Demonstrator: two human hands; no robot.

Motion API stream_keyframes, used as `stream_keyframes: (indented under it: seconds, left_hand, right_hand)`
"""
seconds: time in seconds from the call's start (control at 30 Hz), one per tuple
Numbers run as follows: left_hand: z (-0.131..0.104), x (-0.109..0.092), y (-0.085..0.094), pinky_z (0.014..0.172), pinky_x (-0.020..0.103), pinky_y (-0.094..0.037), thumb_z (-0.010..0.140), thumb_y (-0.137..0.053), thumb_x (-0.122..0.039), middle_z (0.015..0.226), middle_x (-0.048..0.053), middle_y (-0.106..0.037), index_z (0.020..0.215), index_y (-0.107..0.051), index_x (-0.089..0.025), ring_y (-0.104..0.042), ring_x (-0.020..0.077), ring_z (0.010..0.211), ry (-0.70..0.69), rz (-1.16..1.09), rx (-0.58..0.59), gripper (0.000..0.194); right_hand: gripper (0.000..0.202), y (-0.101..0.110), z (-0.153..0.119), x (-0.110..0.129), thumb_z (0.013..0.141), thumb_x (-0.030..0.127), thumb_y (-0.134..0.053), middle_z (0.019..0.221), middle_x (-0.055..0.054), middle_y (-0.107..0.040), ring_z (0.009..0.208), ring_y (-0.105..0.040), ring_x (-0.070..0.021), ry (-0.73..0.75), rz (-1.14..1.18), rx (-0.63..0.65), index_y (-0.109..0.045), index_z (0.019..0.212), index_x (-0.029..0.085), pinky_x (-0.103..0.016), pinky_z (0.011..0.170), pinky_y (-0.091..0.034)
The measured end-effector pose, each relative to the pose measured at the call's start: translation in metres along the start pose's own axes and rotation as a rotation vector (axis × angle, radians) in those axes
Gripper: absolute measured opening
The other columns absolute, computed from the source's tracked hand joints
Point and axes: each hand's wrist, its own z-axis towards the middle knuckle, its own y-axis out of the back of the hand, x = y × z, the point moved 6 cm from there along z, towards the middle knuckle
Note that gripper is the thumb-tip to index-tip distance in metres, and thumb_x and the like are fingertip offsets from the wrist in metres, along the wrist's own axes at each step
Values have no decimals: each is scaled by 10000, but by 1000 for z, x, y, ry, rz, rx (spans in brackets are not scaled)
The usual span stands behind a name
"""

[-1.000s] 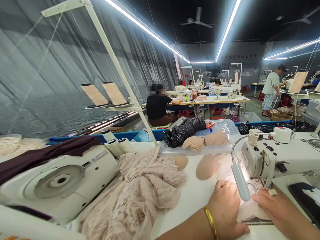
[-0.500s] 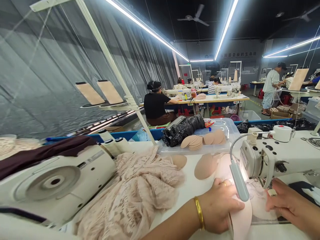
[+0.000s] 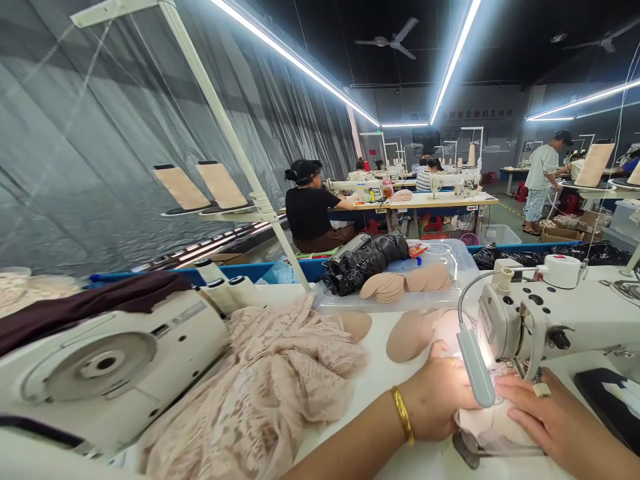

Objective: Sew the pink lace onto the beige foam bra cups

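Note:
On the right, a white sewing machine stands over pale pink fabric. My left hand, with a gold bangle at the wrist, grips the left side of this fabric; the grey lamp covers some of its fingertips. My right hand lies over the fabric's right side, below the needle area, with its fingers stretched toward the left hand. Beige oval pads rest just behind my left hand. The needle itself is hard to make out.
Crumpled beige lace covers the middle of the table. A second machine stands left. Behind are a clear tray with stacked pads and a black plastic bundle, and a thread stand. People sit at machines farther back.
My right hand has moved left from beside the needle area and spread over the fabric. The fabric's front part, which hung down toward me, is now gathered back between my hands.

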Motion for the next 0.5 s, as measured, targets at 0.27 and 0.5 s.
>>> stream_keyframes:
  seconds: [0.27, 0.5]
  left_hand:
    - [3, 4, 4, 849, 452, -336, 839, -672, -149, 1060, -39, -750, 939, -626, -242, -658, 223, 970, -43, 28, -52, 144]
    - [3, 7, 0, 884, 471, -345, 847, -677, -104, 1098, -35, -756, 981, -625, -242, -667, 214, 967, -51, 54, -44, 199]
  right_hand:
    - [404, 1, 3, -1, 1067, 353, -532, 1418, -42, -739, 1265, -714, -317, 24, -126, -15, -689, 1437, 388, -515, 1006, -651]
    - [423, -10, 0, -11, 1102, 440, -481, 1473, -76, -697, 1345, -674, -322, -38, -136, 31, -653, 1487, 409, -511, 1067, -619]
